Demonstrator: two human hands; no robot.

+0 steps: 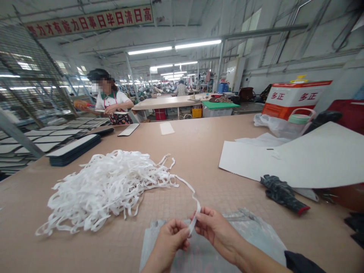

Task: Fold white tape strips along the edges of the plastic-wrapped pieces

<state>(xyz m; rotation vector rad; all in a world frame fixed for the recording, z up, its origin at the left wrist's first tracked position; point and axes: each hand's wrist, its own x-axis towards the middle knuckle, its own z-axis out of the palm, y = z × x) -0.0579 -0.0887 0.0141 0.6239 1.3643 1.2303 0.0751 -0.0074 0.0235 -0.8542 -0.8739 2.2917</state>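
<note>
A narrow white fabric strip (196, 200) runs from a tangled heap of white strips (113, 185) to my hands. My left hand (173, 239) pinches its near end between thumb and fingers. Just to the right, my right hand (212, 227) grips the same strip a little farther up. Both hands are above a greyish plastic sheet (239, 242) that lies on the brown tabletop (199, 148). The rest of the strip trails loosely back to the heap.
To the right lie a dark glove (284, 193) with a red cuff and large white sheets (295, 163). A red and white container (295, 99) stands behind them. Stacked dark-edged panels (74, 149) are at the left. A co-worker (110, 98) stands beyond the table, holding a panel.
</note>
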